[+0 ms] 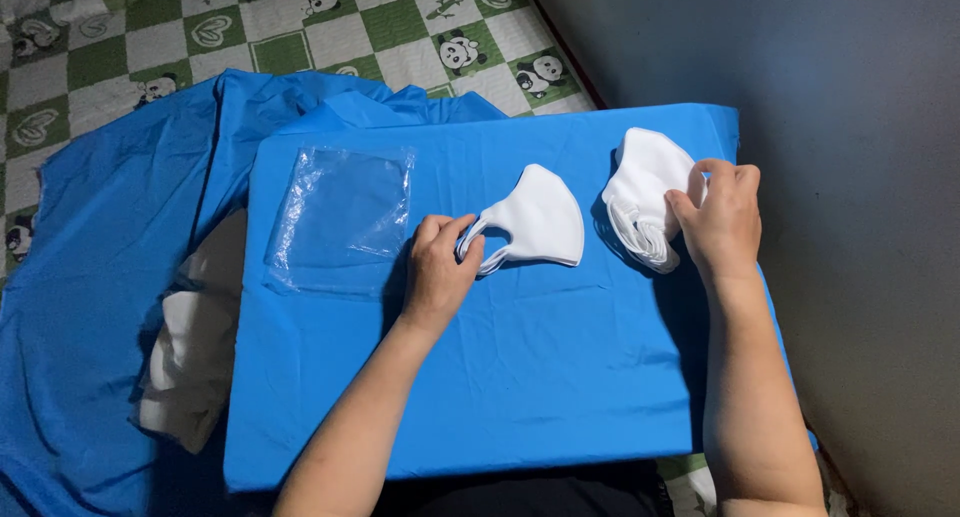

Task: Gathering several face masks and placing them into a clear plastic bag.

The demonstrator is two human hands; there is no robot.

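**White masks on the blue counter: soft, light, easy to crumple**

Your left hand (438, 267) rests on the blue counter (500, 377) with its fingers curled narrow, pinching the ear loops at the left end of 1 single white mask (540, 220). That mask lies flat, near the middle of the counter's far half, with its rounded nose end pointing right.

Your right hand (722, 217) sits at the far right corner, fingers closed over the top and right side of a stack of white masks (640, 197). The stack leans a little and its layered edges fan out at the lower end. The single mask and the stack lie near each other but do not touch.

To the left of the single mask lies a clear plastic bag (345, 212), flat and wrinkled, apart from your left hand. A blue cloth (110, 237) spreads over the floor to the left, with a heap of white fabric (195, 347) on it just beside the counter's left edge. Beyond them lies a green and white checked mat (300, 27) with panda pictures.

The masks look thin, soft and very light, so they will likely bend and slide on the smooth counter rather than hold their shape. The ear loops or the folded edge seem the best places to take hold. The stack will probably shift apart unless you grip it across all its layers.
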